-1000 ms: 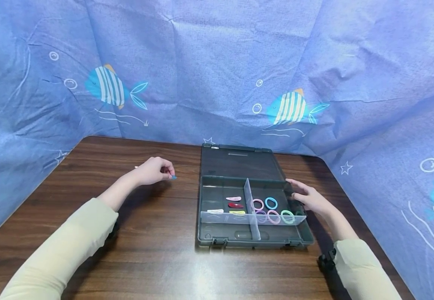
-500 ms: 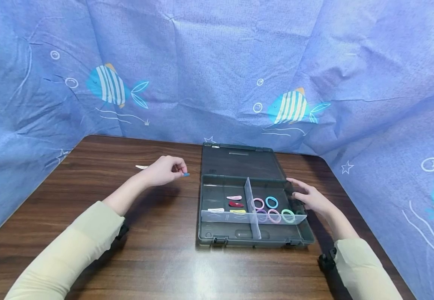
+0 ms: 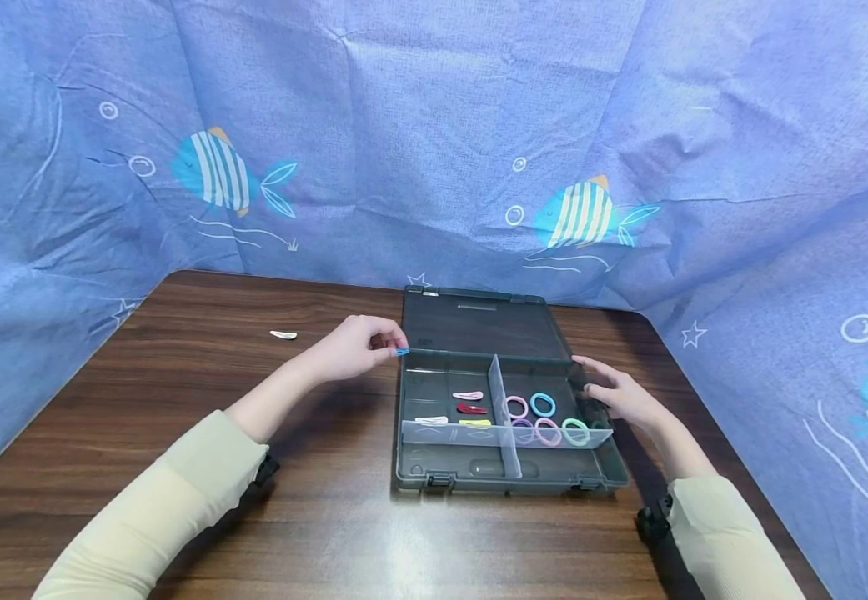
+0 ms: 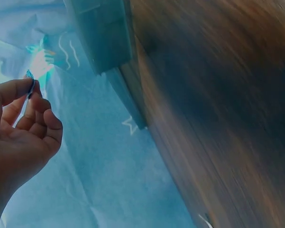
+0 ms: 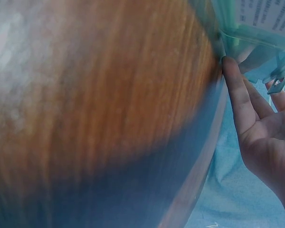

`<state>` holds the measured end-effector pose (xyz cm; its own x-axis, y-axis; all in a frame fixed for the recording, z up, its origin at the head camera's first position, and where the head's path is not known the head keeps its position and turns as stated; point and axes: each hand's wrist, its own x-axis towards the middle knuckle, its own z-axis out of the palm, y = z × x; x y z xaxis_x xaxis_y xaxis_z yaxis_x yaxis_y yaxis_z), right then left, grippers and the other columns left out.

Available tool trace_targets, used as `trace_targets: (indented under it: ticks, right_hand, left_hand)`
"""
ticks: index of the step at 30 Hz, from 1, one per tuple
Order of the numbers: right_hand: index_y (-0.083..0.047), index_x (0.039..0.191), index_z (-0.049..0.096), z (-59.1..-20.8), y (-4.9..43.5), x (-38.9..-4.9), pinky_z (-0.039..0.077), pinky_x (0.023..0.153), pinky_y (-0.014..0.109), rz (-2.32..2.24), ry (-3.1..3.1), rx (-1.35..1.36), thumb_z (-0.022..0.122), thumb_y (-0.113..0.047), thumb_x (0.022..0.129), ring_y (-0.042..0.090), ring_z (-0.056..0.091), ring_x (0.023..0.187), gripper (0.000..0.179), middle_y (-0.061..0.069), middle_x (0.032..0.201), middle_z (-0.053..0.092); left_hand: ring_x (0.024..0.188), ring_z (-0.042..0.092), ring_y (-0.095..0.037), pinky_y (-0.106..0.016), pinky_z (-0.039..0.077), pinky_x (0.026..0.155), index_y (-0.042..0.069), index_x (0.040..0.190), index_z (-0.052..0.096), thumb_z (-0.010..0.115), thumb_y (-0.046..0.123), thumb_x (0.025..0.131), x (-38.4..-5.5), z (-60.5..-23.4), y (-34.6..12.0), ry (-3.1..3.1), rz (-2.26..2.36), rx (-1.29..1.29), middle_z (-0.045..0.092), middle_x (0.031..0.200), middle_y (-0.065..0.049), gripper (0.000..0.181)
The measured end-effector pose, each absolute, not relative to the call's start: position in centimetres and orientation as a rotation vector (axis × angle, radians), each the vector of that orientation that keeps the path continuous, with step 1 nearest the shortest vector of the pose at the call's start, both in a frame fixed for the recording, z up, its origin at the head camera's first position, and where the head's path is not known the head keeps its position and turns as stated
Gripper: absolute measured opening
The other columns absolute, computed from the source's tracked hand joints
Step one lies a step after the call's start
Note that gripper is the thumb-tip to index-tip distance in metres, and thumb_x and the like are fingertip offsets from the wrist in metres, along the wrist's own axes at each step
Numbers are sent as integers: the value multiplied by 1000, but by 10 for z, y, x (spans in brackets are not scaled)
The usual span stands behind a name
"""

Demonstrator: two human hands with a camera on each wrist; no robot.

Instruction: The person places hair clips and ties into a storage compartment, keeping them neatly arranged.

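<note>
My left hand (image 3: 358,346) pinches a small blue hair clip (image 3: 402,352) between thumb and fingertips, at the left edge of the grey box (image 3: 441,481) near its hinge. The left wrist view shows the clip (image 4: 30,78) edge-on, the other fingers loosely bent. My right hand (image 3: 624,400) rests against the box's right side, its fingers (image 5: 237,90) fairly straight. Pink (image 3: 468,396), red (image 3: 471,408), yellow (image 3: 474,422) and white (image 3: 431,420) hair clips lie in the back left compartment. Several hair ties (image 3: 543,405) lie in the back right one.
A white hair clip (image 3: 283,335) lies on the brown wooden table (image 3: 313,517), left of the box. The box's lid (image 3: 479,323) is folded back toward the blue fish-print curtain (image 3: 418,150). Clear dividers (image 3: 504,446) split the box into compartments.
My left hand has moved right with the blue hair clip, from over the table to the box's left edge. The white clip on the table has come into full view. My right hand stays put.
</note>
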<state>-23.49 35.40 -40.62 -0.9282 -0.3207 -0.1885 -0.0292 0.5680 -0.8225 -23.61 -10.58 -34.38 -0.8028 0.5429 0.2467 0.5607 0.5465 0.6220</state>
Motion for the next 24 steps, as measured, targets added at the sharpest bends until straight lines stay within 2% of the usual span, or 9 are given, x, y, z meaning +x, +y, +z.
trace_targets:
  ticks: [10, 16, 24]
  right_hand:
    - [-17, 150, 24, -407, 355, -235, 47, 82, 54, -1310, 2481, -287, 46, -18, 98, 47, 41, 125, 56, 22, 154, 15]
    - [-17, 150, 23, -408, 355, -235, 47, 82, 54, -1323, 2466, -285, 46, -17, 98, 47, 40, 125, 56, 22, 154, 15]
    - [-16, 150, 23, -408, 356, -236, 49, 82, 51, -1319, 2480, -287, 45, -15, 98, 47, 41, 124, 56, 24, 153, 16]
  left_hand:
    - [70, 53, -10, -26, 45, 65, 11, 101, 69, 62, 4, 89, -235, -347, -83, -2685, -1132, -1110, 63, 80, 2, 16]
    - [70, 54, -10, -26, 45, 65, 11, 103, 68, 61, 6, 90, -238, -353, -72, -2713, -1143, -1204, 68, 87, -5, 16]
    - [72, 53, -8, -24, 46, 65, 15, 105, 68, 61, 7, 91, -246, -363, -59, -2711, -1101, -1325, 64, 91, 3, 19]
